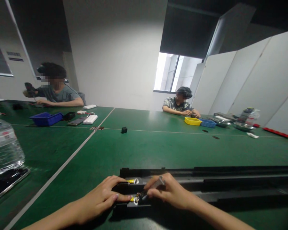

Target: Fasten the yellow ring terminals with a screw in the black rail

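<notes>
A long black rail (230, 187) lies across the green table (146, 150) in front of me. Two yellow ring terminals (133, 181) sit at its left end, one above the other. My left hand (103, 198) rests on that end, fingers curled, a fingertip pressing beside the lower terminal (134, 199). My right hand (170, 191) is closed around a small screwdriver (156, 184) whose tip points down at the lower terminal.
A clear water bottle (3, 145) stands on a dark phone (7, 182) at the left. Blue tray (46, 118), phones and power banks lie far left; a black block (124, 129) mid-table. Yellow (192, 121) and blue (207, 123) trays stand before two seated people opposite.
</notes>
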The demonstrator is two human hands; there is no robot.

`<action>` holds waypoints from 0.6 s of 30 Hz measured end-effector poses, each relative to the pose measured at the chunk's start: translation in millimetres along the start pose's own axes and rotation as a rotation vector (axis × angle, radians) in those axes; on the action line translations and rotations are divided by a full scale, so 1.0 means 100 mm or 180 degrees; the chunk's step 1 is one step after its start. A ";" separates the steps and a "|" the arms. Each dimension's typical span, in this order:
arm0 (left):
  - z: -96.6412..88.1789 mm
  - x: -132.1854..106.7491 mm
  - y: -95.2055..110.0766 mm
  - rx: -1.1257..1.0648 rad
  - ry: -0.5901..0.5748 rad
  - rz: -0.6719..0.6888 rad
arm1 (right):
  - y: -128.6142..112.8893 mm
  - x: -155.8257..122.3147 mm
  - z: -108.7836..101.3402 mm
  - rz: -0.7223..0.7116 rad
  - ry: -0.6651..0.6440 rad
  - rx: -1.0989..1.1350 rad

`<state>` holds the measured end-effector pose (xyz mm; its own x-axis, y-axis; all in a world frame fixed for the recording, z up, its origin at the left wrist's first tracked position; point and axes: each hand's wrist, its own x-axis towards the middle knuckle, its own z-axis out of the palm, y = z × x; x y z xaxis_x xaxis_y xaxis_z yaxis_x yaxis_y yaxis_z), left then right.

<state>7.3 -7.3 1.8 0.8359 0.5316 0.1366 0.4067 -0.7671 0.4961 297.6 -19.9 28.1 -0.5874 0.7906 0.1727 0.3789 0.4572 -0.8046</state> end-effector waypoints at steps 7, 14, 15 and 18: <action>0.02 0.00 0.00 0.0112 0.0054 -0.0020 | 0.02 -0.01 0.00 -0.0036 0.0072 -0.0116; 0.01 -0.02 -0.01 0.0006 0.0005 -0.0026 | 0.01 0.01 0.00 -0.0057 0.0012 -0.0044; 0.01 -0.01 -0.01 -0.0001 0.0002 -0.0024 | 0.01 0.01 0.00 -0.0073 0.0011 -0.0008; 0.01 -0.01 -0.02 -0.0046 0.0007 0.0001 | 0.02 0.02 0.00 -0.0087 0.0027 0.0040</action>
<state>6.3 -6.7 -0.3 0.8353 0.5320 0.1387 0.4009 -0.7620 0.5085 296.9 -18.2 26.9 -0.5914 0.7813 0.1995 0.3536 0.4736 -0.8066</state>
